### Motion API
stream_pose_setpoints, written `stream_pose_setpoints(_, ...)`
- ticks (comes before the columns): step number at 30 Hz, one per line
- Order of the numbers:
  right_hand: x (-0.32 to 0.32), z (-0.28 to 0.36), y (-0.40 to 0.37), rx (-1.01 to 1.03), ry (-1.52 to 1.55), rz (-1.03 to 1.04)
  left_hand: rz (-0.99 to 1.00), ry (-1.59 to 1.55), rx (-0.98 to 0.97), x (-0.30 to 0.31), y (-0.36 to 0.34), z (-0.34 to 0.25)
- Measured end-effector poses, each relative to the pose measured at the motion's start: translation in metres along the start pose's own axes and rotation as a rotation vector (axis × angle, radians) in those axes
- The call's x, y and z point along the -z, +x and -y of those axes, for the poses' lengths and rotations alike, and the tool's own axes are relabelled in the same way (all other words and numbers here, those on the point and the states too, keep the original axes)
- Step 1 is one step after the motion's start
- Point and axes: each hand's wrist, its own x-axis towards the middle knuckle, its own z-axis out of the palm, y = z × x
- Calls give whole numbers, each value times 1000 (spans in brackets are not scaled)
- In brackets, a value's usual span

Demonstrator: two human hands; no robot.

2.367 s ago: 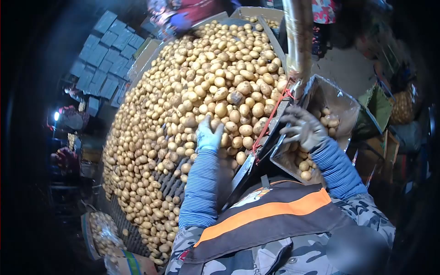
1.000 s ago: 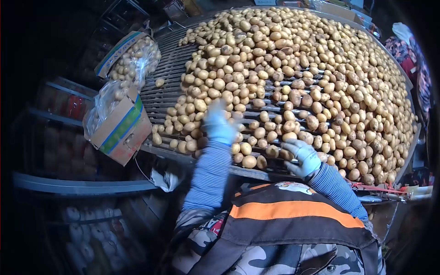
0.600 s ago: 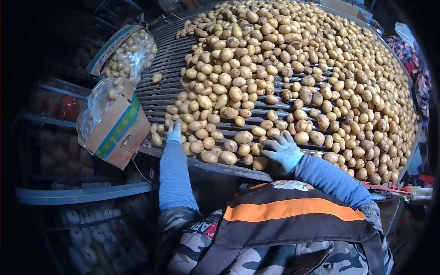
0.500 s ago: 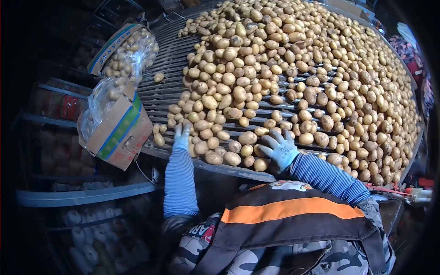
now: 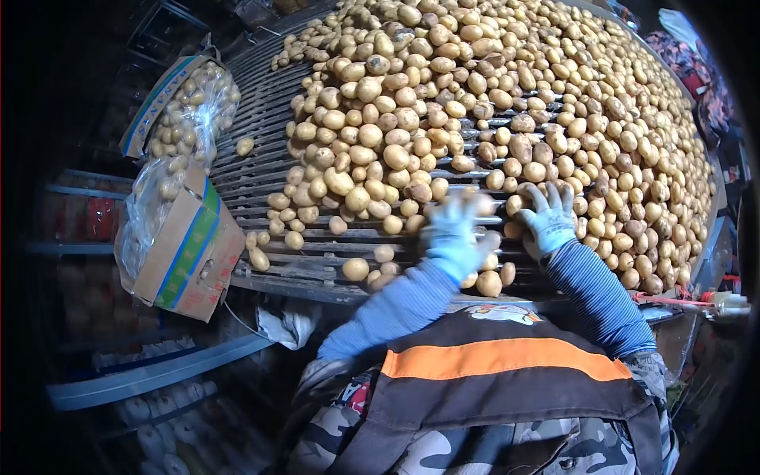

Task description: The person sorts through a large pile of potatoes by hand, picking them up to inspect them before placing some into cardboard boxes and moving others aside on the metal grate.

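Many potatoes lie heaped on a slatted metal table, thickest at the centre and right. My left hand, in a pale blue glove, is over the slats near the front edge, among potatoes. Motion blurs its fingers, so its grip cannot be made out. My right hand, gloved the same, rests on potatoes just to the right of it, fingers spread and bent downward. Several loose potatoes lie around the left hand, and bare slats show to its left.
At the left stand two cardboard boxes, the nearer and the farther, with plastic-bagged potatoes. A blue metal rail runs below them. Part of a person in patterned clothing shows at the upper right edge.
My left hand has swept right across the front slats, shifting potatoes and baring slats behind it. My right hand has moved right and up onto other potatoes. The camera view has shifted a little.
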Motion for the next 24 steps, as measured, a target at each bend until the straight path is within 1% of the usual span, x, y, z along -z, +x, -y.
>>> stream_pose_setpoints(1, 15, -5, 0, -74, -62, 112, 19, -29, -156, -9, 4, -19)
stream_pose_setpoints(2, 5, -21, -4, -134, -105, 86, 40, -59, -313, -16, 6, -32)
stream_pose_setpoints(4, 18, -55, -24, -312, -125, 138, 84, -217, -479, -35, 6, -30)
stream_pose_setpoints(5, 10, -86, -32, -367, -175, 132, 76, -259, -476, -32, 5, -28)
stream_pose_setpoints(6, 1, -108, -37, -426, -216, 132, 3, -205, -482, -27, 6, -21)
stream_pose_setpoints(8, 41, -115, -40, -623, -243, 183, -136, -30, -485, -22, 12, 13)
stream_pose_setpoints(9, 33, -131, -50, -722, -215, 167, -169, 168, -397, -15, 14, 30)
stream_pose_setpoints(10, 16, -153, -66, -625, -147, -2, -210, 365, -302, -6, 18, 45)
stream_pose_setpoints(12, 12, -150, -73, -502, -13, -238, -65, 250, -143, 14, 23, 66)
stream_pose_setpoints(14, 29, -104, -59, -396, 341, -424, 10, 327, -21, 16, 30, 77)
stream_pose_setpoints(15, 28, -88, -49, -276, 361, -500, -11, 261, -104, 8, 37, 97)
stream_pose_setpoints(16, 29, -65, -37, -234, 470, -551, 60, 288, -85, 11, 42, 92)
stream_pose_setpoints(18, 40, -17, -17, -121, 678, -511, 201, 342, -39, 22, 54, 70)
stream_pose_setpoints(19, 29, 3, -10, -149, 873, -492, 225, 372, -22, 22, 60, 60)
stream_pose_setpoints(20, 15, 10, -3, -53, 981, -438, 244, 401, -8, 21, 68, 51)
stream_pose_setpoints(22, 11, 38, -2, -227, 1402, -209, 347, 553, 112, 18, 82, 38)
stream_pose_setpoints(24, -1, 46, -9, -258, 1667, -186, 435, 533, 114, 47, 78, 28)
